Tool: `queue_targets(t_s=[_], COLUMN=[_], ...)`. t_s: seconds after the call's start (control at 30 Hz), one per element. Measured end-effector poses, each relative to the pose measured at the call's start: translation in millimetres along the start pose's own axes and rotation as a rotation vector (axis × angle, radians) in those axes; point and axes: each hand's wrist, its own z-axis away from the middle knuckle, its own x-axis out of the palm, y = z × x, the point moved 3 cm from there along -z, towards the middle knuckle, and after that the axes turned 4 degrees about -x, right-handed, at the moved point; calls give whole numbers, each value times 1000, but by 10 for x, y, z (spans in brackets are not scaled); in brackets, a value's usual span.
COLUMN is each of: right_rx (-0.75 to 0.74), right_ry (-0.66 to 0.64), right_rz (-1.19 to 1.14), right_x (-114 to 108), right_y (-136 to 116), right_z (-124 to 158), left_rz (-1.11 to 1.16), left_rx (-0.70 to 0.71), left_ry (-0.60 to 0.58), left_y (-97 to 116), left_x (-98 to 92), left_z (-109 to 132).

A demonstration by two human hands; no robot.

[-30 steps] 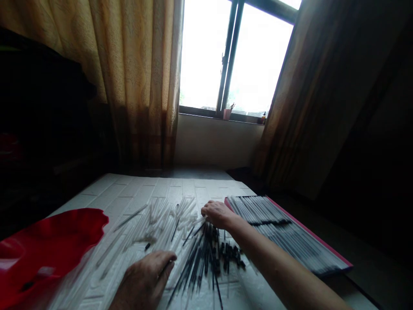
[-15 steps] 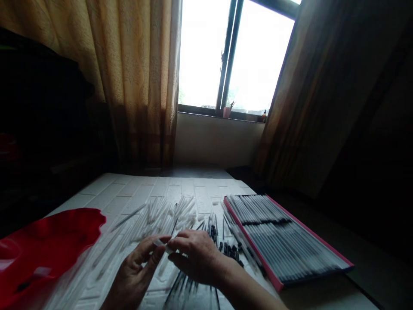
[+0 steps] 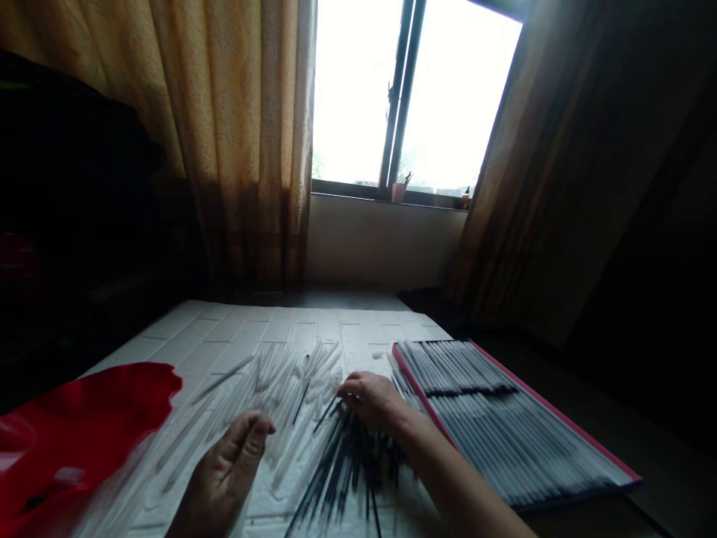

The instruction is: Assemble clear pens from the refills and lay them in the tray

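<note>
My left hand (image 3: 232,467) is closed in a pinch at the left front, thumb against the fingers, around a clear plastic tube, of which only a blurred bit shows above the fingertips. Further right, my right hand (image 3: 370,400) reaches down with bent fingers over a fanned pile of thin black pen refills (image 3: 336,463). Its fingertips meet the upper ends of some dark rods; what they pinch is hidden. Clear pen barrels (image 3: 280,373) lie loosely beyond and between both hands. Small black parts (image 3: 395,452) lie partly hidden under my right forearm.
A pink-edged box (image 3: 434,407) with two rows of pens stands at the right. At the left sits a red plastic container (image 3: 128,400) with a wavy rim. Everything rests on a white brick-patterned table (image 3: 224,321). Behind are a curtain (image 3: 246,149) and a window.
My hands were together at a small whitish piece. Now they are apart: the right hand has moved away and right to the black refills, the left slightly back to the left.
</note>
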Motion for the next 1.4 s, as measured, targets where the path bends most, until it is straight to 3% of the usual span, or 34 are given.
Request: queue_targets(t_s=[0.13,0.23,0.53,0.7,0.87,1.03,1.2,1.4], right_rx=[10,3,-25,-40,8,45,99,106], right_ry=[-23,-42,-80,-56,62,186,322,476], right_rz=[8,18,48,41,-58,-360,-1316,-1431], right_x=[27,24,-39,-39,-186,-264,-147,-206], right_y=[7,3,-14,-44,-27,-268,-576,-632], right_z=[-1,-18,4,-35,56,124,73,93], left_rz=[-186,-282,-358,-373,-363,-357,-326,-232], left_rx=[53,99,164,230,241,316,355,314], left_ry=[-10,-105,-224,-188,-183,-235,-258,-297], left_y=[11,-3,129,3,-37,236,316,244], left_x=[8,43,23,26,42,81,111,106], left_z=[38,57,61,59,92,165,200,206])
